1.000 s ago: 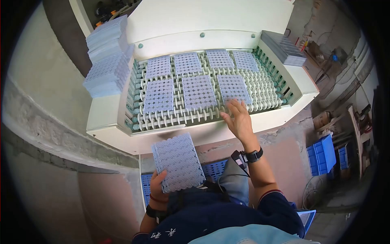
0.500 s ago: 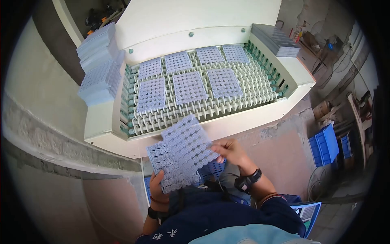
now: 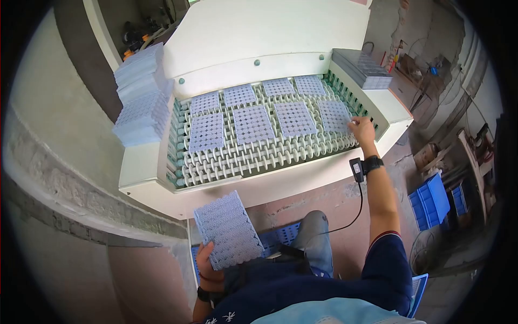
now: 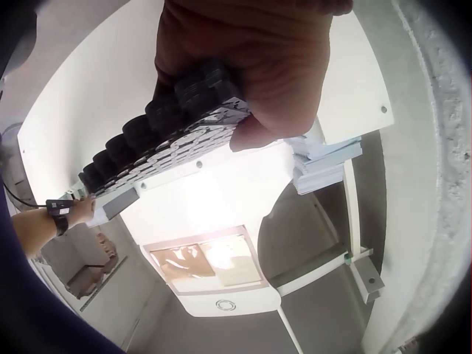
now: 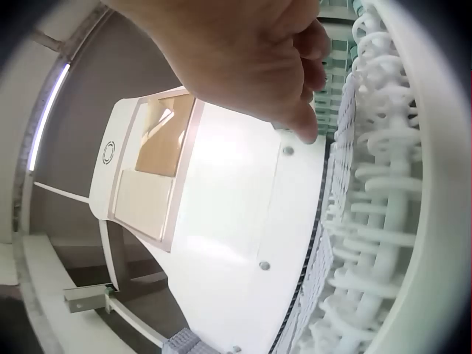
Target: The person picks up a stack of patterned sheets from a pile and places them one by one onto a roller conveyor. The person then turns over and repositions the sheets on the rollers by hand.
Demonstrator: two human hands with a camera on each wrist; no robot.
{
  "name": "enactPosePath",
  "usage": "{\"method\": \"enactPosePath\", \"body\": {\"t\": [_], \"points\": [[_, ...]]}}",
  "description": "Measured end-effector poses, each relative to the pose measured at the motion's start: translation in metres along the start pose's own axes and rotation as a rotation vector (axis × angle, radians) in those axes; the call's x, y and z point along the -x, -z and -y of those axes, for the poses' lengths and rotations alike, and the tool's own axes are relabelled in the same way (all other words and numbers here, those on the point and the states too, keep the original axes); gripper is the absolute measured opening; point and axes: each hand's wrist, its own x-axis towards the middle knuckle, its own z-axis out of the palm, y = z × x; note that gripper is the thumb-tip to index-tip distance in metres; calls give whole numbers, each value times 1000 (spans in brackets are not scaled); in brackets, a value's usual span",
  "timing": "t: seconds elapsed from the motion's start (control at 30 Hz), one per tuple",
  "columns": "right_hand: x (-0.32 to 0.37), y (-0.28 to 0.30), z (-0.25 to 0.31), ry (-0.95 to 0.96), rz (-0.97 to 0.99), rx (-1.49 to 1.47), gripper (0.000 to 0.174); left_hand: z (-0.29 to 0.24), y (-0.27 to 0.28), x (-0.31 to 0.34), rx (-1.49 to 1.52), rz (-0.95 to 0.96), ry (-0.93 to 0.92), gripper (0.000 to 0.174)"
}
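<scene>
Left fingers (image 3: pixel 208 249) grip patterned sheets (image 3: pixel 229 231) — right fingers (image 3: pixel 354 125) curl by a roller-borne panel (image 3: pixel 334 115), hold unclear.

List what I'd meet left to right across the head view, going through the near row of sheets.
Pale blue stack → first near-row sheet → second sheet → third sheet → fourth sheet → right hand → blue bin.
</scene>
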Motion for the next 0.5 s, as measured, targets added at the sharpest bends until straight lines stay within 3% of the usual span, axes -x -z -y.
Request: {"method": "enactPosePath", "body": {"t": [0.07, 0.13, 0.27, 0.3, 0.37, 0.5], "points": [[23, 1, 21, 103, -28, -166, 29, 1, -1, 2, -54, -22, 2, 52], [69, 13, 69, 102, 183, -414, 22, 0, -6, 2, 36, -6, -29, 47], [191, 20, 137, 51, 954, -981, 27, -1, -16, 1, 24, -1, -4, 46], [212, 29, 153, -21, 1164, -922, 27, -1, -21, 0, 32, 12, 3, 45], [243, 32, 171, -7, 1356, -1104, 25, 0, -22, 0, 40, 18, 11, 45], [271, 25, 179, -136, 1410, -1154, 22, 1, -17, 3, 5, 4, -3, 44]]}}
